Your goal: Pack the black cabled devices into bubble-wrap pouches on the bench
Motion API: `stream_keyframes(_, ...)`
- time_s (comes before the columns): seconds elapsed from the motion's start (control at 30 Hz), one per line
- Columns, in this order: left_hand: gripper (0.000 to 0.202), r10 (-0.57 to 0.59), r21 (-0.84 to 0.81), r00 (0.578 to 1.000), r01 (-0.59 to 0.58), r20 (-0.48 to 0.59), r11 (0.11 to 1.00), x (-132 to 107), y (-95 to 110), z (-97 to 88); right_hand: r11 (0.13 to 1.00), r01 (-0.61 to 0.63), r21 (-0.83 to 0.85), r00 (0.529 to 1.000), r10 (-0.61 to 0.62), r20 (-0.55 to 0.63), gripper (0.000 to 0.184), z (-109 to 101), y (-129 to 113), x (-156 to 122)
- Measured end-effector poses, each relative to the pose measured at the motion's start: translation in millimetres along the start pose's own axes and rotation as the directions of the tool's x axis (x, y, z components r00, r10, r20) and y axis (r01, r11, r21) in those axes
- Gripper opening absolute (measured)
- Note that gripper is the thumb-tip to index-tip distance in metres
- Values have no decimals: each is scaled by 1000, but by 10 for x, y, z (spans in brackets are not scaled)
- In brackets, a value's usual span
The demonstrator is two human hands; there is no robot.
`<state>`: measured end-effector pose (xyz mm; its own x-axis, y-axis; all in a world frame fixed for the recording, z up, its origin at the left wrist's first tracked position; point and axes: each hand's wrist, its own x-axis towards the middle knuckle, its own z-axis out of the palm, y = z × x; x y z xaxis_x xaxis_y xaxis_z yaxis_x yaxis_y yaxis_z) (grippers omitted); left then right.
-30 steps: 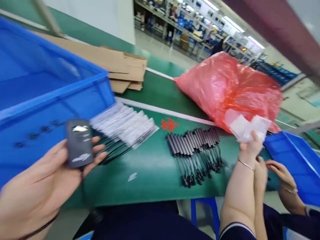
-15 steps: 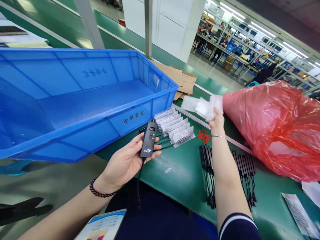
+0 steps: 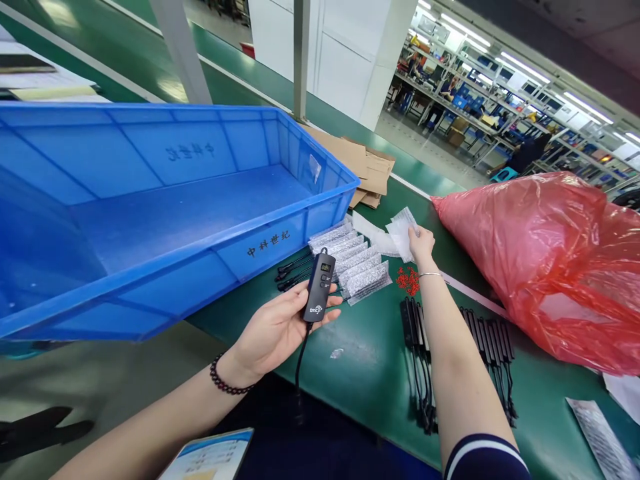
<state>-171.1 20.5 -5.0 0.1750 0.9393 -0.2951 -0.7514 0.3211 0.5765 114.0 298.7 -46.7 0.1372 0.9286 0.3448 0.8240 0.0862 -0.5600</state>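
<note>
My left hand (image 3: 277, 330) holds a small black controller (image 3: 319, 287) with a little display and a cable hanging down from it. My right hand (image 3: 421, 241) reaches across the green table (image 3: 365, 373) and grips a stack of clear plastic bags (image 3: 395, 230), lowered onto the table just behind a fanned row of bagged items (image 3: 350, 261). Below my right forearm lies a row of black controllers with cables (image 3: 487, 350). A small pile of red bits (image 3: 407, 279) sits beside my right wrist.
A large blue bin (image 3: 165, 200) stands at the left, overhanging the table edge. A full red plastic bag (image 3: 545, 253) lies at the right. Flattened cardboard (image 3: 360, 167) lies behind the bin. Loose black cables (image 3: 290, 270) and paper sheets (image 3: 600, 437) are also on the table.
My right hand has carried the clear bags from the far right over to the left and lowered them to the table behind the bagged items. My left hand keeps hold of the controller.
</note>
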Motion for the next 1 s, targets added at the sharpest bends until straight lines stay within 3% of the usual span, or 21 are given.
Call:
stream_keyframes(0.2, 30, 2, -41, 992, 3, 126, 999, 28, -25, 60, 941, -17, 337, 993, 55, -104, 38, -298, -274, -284)
stream_keyframes(0.37, 30, 19, -69, 972, -3, 233, 998, 175, -112, 276, 843, 36, 537, 998, -53, 16, 34, -523, -781, -1040)
stream_keyframes(0.47, 29, 29, -98, 952, 1, 306, 995, 259, -187, 382, 847, 45, 529, 983, -132, 128, 31, -676, -989, -1514)
stream_keyframes(0.53, 27, 62, -130, 955, -25, 289, 991, 281, -218, 406, 816, 36, 576, 990, -107, 90, 30, -753, -1045, -1791)
stream_keyframes(0.6, 25, 117, -163, 963, -78, 243, 983, 274, -235, 409, 701, -53, 711, 992, -46, 119, 31, -788, -1071, -2067)
stream_keyframes(0.63, 25, 152, -177, 965, -114, 215, 978, 263, -242, 412, 622, -146, 769, 977, -30, 210, 30, -790, -1088, -2208)
stream_keyframes(0.67, 26, 180, -183, 965, -145, 192, 972, 248, -252, 416, 547, -274, 791, 934, -45, 355, 29, -784, -1111, -2346)
stream_keyframes(0.73, 26, 208, -172, 962, -178, 179, 969, 213, -281, 430, 442, -506, 741, 782, -128, 610, 28, -764, -1176, -2588)
stream_keyframes(0.77, 26, 215, -154, 958, -187, 190, 970, 198, -299, 434, 407, -571, 713, 725, -157, 671, 27, -758, -1210, -2677)
stream_keyframes(0.8, 26, 232, -134, 950, -208, 209, 969, 186, -315, 432, 367, -598, 713, 715, -157, 681, 27, -759, -1239, -2740)
stream_keyframes(0.83, 27, 263, -112, 938, -243, 224, 964, 179, -327, 419, 324, -589, 740, 748, -128, 651, 26, -769, -1258, -2776)
stream_keyframes(0.9, 27, 346, -63, 918, -341, 191, 938, 188, -332, 362, 254, -497, 829, 855, -16, 518, 23, -817, -1254, -2790)
stream_keyframes(1.0, 29, 392, -13, 920, -392, -6, 920, 255, -308, 217, 240, -326, 914, 945, 116, 306, 19, -927, -1167, -2768)
